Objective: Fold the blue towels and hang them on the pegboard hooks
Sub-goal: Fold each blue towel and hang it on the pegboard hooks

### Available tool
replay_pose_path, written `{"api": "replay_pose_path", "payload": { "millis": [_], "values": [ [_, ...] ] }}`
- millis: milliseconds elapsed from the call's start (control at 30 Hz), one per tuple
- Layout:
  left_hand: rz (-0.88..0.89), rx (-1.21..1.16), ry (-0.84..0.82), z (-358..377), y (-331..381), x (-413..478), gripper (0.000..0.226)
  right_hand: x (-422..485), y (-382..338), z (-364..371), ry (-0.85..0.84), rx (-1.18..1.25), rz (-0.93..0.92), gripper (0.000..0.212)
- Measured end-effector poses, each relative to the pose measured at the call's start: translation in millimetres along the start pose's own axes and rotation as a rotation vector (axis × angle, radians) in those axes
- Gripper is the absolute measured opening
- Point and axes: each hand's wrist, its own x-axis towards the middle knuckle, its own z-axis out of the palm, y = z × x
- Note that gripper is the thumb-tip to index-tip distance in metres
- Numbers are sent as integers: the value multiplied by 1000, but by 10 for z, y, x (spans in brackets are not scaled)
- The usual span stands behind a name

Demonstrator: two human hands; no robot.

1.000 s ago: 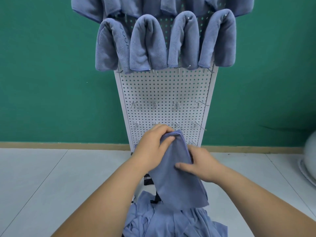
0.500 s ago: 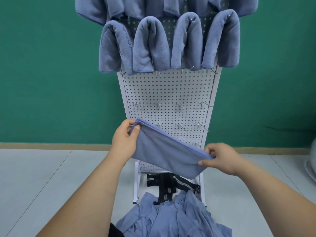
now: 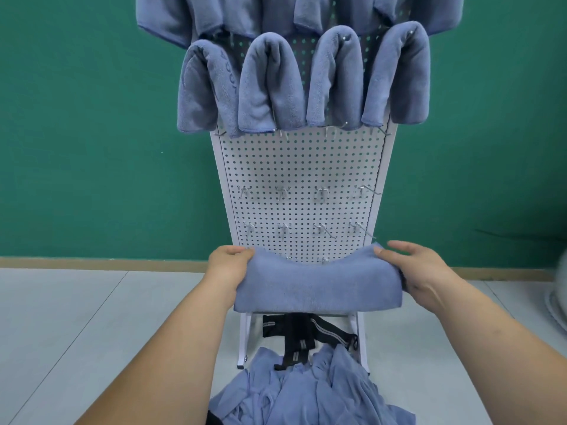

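- Change from half a second ago: the towel [image 3: 317,286], then slanting with its left end high, is now level across the foot of the pegboard [image 3: 302,167], and the hands have spread apart to its two ends.
- Towel: folded, stretched sideways in front of the pegboard's lowest rows, top edge dipping in the middle; it hangs on no hook.
- Left hand [image 3: 228,266]: fingers curled over the towel's left end, gripping it.
- Right hand [image 3: 414,271]: clasps the right end, fingers laid over the top.
- Hooks [image 3: 282,191]: two bare rows on the pegboard, above the held towel.
- Hung towels [image 3: 270,87]: four folded ones side by side across the pegboard's upper part, more above them, cut off by the frame.
- Pile [image 3: 306,394]: loose blue cloth on the floor [image 3: 76,317] at the pegboard's base.
- Strap [image 3: 303,335]: black, striped, between the pegboard's legs.
- Wall [image 3: 92,118]: green, behind the pegboard.
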Motion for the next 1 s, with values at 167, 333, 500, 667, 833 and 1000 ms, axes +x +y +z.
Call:
{"api": "replay_pose_path", "payload": {
  "millis": [167,333,500,667,833,1000],
  "values": [
    [64,15,-49,-72,-38,2,49,37,43,-97,-16,-30,-85,61],
    [228,16,-55,-56,21,-54,30,-22,-18,-52,15,-149,-270,23],
    [270,78,-205,-43,21,-85,32,-48,-23,-89,-94,-270,-312,37],
    [328,413,-308,-78,-40,-77,40,-21,36,-140,-58,-829,-416,44],
    [372,650,-268,-73,-38,-50,7,-35,24,-141,-38,-914,-422,18],
    [234,306,-237,-88,48,-70,32,-33,11,-210,-110,-565,-335,7]
  ]
}}
